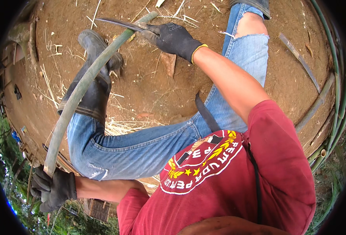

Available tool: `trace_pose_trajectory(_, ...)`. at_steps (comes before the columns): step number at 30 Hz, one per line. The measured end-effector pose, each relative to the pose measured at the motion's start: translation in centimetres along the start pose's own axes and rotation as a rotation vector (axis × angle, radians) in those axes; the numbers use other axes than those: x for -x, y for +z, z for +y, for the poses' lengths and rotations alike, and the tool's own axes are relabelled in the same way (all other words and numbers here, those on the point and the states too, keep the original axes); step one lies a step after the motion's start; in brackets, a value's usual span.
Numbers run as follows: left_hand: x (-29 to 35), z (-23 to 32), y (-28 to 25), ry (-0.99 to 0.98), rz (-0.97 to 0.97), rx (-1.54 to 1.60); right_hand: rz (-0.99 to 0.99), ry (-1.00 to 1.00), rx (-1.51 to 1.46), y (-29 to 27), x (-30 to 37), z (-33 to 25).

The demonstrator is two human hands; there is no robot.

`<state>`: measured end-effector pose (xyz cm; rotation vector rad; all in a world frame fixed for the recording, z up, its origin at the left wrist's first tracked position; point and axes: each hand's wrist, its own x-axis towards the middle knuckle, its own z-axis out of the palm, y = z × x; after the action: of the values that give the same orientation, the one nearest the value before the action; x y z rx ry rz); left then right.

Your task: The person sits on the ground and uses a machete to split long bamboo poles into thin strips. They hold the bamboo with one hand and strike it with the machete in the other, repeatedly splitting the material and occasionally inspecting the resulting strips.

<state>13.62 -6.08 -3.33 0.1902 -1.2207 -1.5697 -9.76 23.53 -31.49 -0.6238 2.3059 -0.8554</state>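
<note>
Dirt floor (141, 82) w/ straw (122, 127), boot (101, 88) nr pole (83, 85)

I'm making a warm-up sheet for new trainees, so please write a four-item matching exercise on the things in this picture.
Column one
1. Pole
2. Blade
3. Jeans
4. Shirt

Column two
A. torn open at one knee
B. dark and pointed, held in the right hand
C. dark red, with a printed emblem
D. long and curved, one end gripped by the left hand

Right pairs: 1-D, 2-B, 3-A, 4-C
</note>
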Motion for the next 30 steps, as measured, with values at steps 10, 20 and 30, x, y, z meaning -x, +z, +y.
trace_pose_trajectory(10, -0.1, 0.5, -0.2, -0.044, -0.033, 0.017, -0.028, 0.046, -0.013, -0.3, 0.5, 0.0)
trace_pose_trajectory(20, 0.6, 0.1, 1.0, -0.060, -0.062, 0.116, -0.046, 0.021, -0.033, -0.2, 1.0, -0.6)
trace_pose_trajectory(30, 0.8, 0.2, 1.1, -0.016, -0.082, -0.005, -0.069, -0.027, -0.102, -0.9, 0.7, 0.1)
